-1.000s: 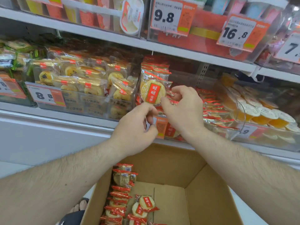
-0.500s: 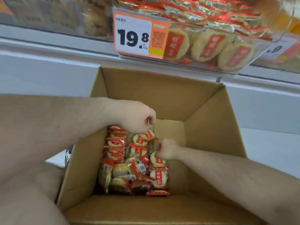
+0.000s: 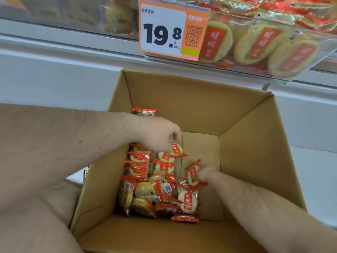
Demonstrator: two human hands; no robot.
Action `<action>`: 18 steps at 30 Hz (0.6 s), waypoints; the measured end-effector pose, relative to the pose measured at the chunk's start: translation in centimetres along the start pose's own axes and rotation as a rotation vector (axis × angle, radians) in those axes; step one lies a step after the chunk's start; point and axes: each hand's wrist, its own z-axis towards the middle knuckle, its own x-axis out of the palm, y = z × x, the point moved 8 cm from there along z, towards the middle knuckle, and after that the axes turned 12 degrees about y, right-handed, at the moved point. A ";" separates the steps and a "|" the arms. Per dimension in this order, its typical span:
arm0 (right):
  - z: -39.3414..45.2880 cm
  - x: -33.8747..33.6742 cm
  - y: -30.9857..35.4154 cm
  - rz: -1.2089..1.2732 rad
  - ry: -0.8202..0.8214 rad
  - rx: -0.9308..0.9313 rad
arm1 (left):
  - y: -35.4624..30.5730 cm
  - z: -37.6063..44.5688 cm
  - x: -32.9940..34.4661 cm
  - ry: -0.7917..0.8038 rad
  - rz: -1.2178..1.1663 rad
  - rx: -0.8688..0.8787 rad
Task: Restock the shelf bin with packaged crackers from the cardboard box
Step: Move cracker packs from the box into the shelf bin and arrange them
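Both arms reach down into cardboard box (image 3: 255, 143), left hand (image 3: 156, 136) fingers curled over cracker packs (image 3: 145, 179), grip unclear, right hand (image 3: 205, 175) pinching one pack (image 3: 192, 173), fingertips blurred

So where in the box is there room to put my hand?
The bare cardboard floor between the cracker packs and the box's right wall is free, above the right hand. The left side is crowded with packs, where the left hand grips some.

One box (image 3: 246, 143), roughly twenty packets (image 3: 187, 199)
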 end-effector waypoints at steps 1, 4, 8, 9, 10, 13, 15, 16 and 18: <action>-0.6 -0.6 -0.1 0.193 0.077 -0.030 | -0.1 -0.1 -0.1 0.005 -0.034 0.000; -3.4 -2.5 1.5 0.680 0.297 -0.271 | 0.7 0.2 -0.3 -0.038 -0.155 -0.001; -8.4 -0.8 7.3 0.753 0.692 -0.619 | 1.4 0.3 -0.4 -0.120 -0.629 0.017; -9.3 -0.2 8.6 0.710 0.764 -0.669 | 1.4 0.4 -0.3 -0.134 -0.715 0.027; -9.7 0.3 9.6 0.689 0.824 -0.705 | 1.4 0.4 -0.3 -0.153 -0.754 0.034; -9.1 1.4 10.3 0.611 0.960 -0.727 | 1.7 0.5 -0.8 -0.204 -0.699 0.046; -6.1 1.7 8.5 0.439 0.783 -0.591 | 2.1 0.3 -0.9 -0.208 -0.637 0.023; -3.7 1.4 6.9 0.241 0.576 -0.496 | 2.3 0.2 -0.8 -0.202 -0.604 0.009; 0.1 0.7 3.9 -0.308 0.196 -0.310 | 2.8 0.3 -0.6 -0.184 -0.557 -0.010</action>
